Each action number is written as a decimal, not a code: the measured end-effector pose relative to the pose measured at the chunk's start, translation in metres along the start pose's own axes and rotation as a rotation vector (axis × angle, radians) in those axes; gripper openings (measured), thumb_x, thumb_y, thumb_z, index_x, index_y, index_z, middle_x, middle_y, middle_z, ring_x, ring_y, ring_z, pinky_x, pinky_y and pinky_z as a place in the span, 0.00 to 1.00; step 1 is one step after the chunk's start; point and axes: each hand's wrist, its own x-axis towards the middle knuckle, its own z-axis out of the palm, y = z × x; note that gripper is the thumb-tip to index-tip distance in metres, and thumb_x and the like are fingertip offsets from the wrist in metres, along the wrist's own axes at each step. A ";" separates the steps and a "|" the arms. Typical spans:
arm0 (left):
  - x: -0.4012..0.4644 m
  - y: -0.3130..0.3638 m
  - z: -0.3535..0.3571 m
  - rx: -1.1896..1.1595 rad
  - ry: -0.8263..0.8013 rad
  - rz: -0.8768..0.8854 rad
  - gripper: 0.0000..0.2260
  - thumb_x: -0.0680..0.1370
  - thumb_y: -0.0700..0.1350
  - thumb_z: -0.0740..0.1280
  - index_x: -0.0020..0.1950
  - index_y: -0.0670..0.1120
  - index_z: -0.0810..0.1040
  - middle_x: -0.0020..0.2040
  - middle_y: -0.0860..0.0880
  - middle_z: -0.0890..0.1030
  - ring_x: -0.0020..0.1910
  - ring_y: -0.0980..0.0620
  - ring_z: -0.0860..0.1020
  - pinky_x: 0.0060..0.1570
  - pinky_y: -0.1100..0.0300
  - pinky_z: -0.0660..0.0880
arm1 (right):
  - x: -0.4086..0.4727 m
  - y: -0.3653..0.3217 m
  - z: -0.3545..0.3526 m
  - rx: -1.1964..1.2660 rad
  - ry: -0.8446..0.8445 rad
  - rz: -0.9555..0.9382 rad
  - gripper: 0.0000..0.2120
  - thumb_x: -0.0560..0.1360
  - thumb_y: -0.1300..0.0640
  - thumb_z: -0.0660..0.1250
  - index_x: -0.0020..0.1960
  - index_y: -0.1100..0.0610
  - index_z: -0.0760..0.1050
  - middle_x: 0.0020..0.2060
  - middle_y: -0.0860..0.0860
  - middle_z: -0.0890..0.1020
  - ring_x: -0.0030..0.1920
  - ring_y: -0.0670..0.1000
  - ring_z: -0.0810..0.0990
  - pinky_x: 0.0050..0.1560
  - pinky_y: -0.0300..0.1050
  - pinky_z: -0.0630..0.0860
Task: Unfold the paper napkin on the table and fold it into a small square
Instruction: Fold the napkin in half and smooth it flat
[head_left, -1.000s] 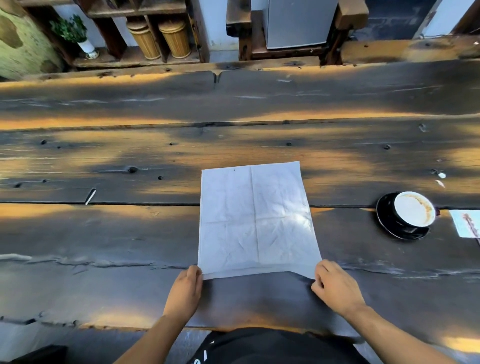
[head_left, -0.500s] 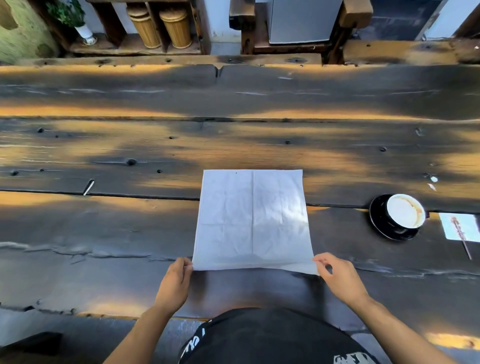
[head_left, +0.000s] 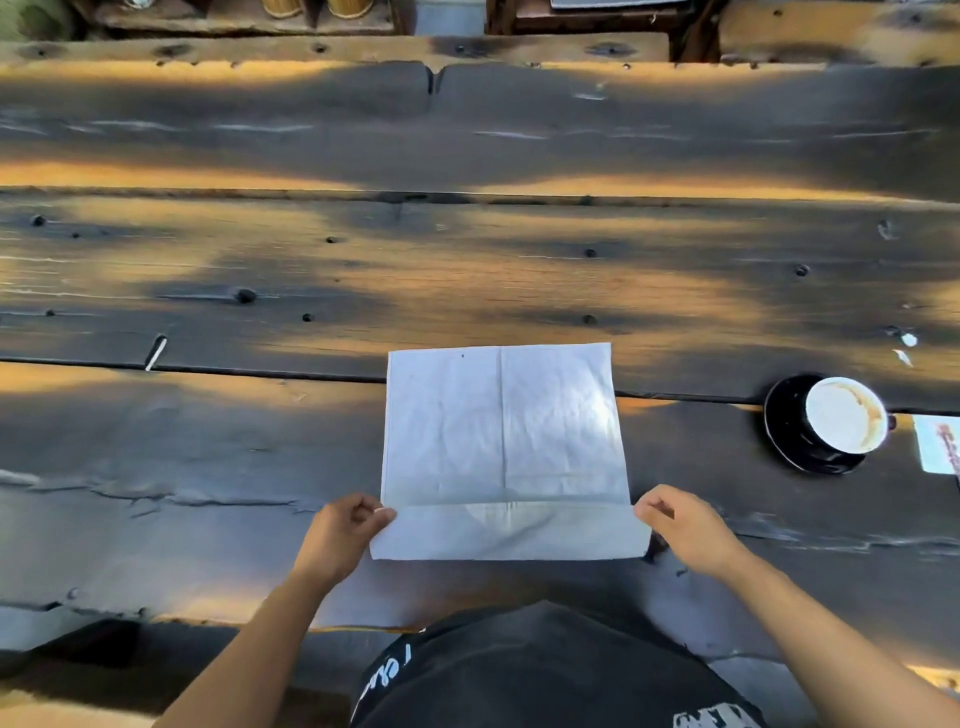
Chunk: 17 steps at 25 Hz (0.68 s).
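napkin (head_left: 501, 441) between left hand (head_left: 340, 535), right hand (head_left: 685, 527) grip

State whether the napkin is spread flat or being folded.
Being folded: the napkin's near edge is lifted and turned over by the left hand and right hand.

The card (head_left: 940, 447) beside the cup runs off the right edge, its red print too blurred to read.

Napkin (head_left: 501, 441) near edge now folded upward, hands pinching corners
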 end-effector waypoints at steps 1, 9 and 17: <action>0.011 0.006 -0.005 -0.068 -0.046 -0.010 0.04 0.78 0.48 0.72 0.48 0.48 0.82 0.34 0.52 0.81 0.33 0.55 0.77 0.35 0.62 0.71 | 0.010 -0.005 -0.002 0.033 0.024 -0.014 0.07 0.79 0.55 0.67 0.43 0.51 0.79 0.42 0.47 0.84 0.44 0.52 0.82 0.45 0.46 0.79; 0.093 0.069 -0.030 -0.504 -0.007 -0.108 0.06 0.81 0.40 0.68 0.51 0.38 0.77 0.42 0.44 0.85 0.41 0.46 0.83 0.42 0.54 0.82 | 0.089 -0.055 -0.027 0.502 0.140 0.021 0.12 0.80 0.66 0.65 0.51 0.51 0.82 0.50 0.56 0.85 0.49 0.58 0.83 0.58 0.61 0.79; 0.161 0.101 -0.027 -0.566 0.179 -0.117 0.04 0.81 0.43 0.67 0.49 0.42 0.78 0.39 0.47 0.83 0.34 0.49 0.81 0.29 0.58 0.78 | 0.161 -0.105 -0.044 0.661 0.334 0.104 0.08 0.76 0.65 0.70 0.54 0.59 0.83 0.47 0.60 0.85 0.47 0.54 0.81 0.53 0.51 0.79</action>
